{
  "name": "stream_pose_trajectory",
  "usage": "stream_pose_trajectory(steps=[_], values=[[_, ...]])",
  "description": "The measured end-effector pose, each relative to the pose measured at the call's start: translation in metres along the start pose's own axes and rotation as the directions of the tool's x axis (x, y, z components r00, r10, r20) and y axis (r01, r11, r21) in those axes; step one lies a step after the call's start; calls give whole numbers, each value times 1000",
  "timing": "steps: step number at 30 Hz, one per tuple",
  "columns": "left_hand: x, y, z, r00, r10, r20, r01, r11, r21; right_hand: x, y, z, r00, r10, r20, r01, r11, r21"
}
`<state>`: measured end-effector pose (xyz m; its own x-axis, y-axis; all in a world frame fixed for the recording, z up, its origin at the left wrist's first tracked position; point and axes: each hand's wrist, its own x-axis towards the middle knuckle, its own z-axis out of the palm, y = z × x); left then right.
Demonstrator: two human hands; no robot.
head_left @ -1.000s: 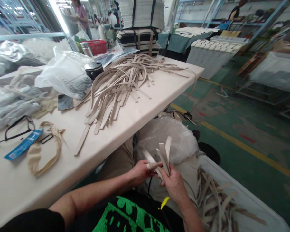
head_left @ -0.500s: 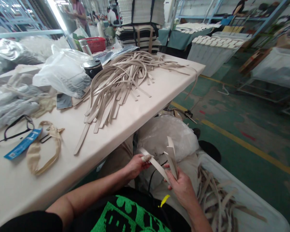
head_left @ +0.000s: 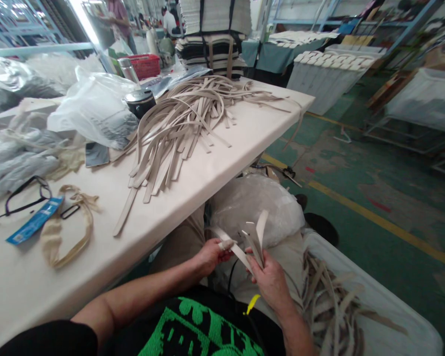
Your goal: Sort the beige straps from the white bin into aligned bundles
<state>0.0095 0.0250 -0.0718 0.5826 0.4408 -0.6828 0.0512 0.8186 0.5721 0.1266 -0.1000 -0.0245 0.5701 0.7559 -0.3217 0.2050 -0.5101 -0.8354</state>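
Over my lap, my left hand pinches a beige strap between thumb and fingers, with something pale wrapped around one finger. My right hand is closed on the other end of this strap and on several short strap ends that fan upward from its grip. Close to my right forearm, a white plastic bin holds a tangle of similar straps. On the table lies a big loose heap of beige straps, some hanging over the far corner.
Eyeglasses, a blue tag and a tan cloth band lie at the table's left. Behind them are a phone, plastic bags and a black lidded cup. A clear plastic bag sits beyond my hands.
My right hand has moved slightly left and up, closer to my left hand, with the strap ends now spread differently. My left hand has shifted only a little.
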Motion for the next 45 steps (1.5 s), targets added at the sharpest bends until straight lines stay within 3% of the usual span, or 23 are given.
stream_pose_trajectory(steps=[4,10,17,22,26,32,37,41,45], values=[[-1,-10,9,996,-6,87,0,998,67,6,-2,5,999,-27,-26,26,999,-36],[7,15,0,997,48,-65,-48,999,-10,-1,6,-8,999,38,8,-38,999,20],[1,-5,12,998,52,40,-56,993,104,9,6,5,999,13,-46,-13,1000,-4],[7,13,0,993,102,-59,-99,994,52,-2,9,-6,998,47,33,-50,996,77],[7,13,-2,997,63,-53,-61,997,39,-6,12,-6,997,73,14,-74,993,97],[-3,-6,11,997,38,70,-53,975,218,9,12,11,1000,0,-13,1,998,68],[-10,4,6,992,30,122,-53,981,188,14,13,7,998,-2,-69,16,978,210],[-24,10,10,951,-161,262,132,983,124,17,10,8,992,-102,78,67,932,357],[-37,6,18,910,-217,352,161,970,181,22,11,16,972,-158,172,60,880,471]])
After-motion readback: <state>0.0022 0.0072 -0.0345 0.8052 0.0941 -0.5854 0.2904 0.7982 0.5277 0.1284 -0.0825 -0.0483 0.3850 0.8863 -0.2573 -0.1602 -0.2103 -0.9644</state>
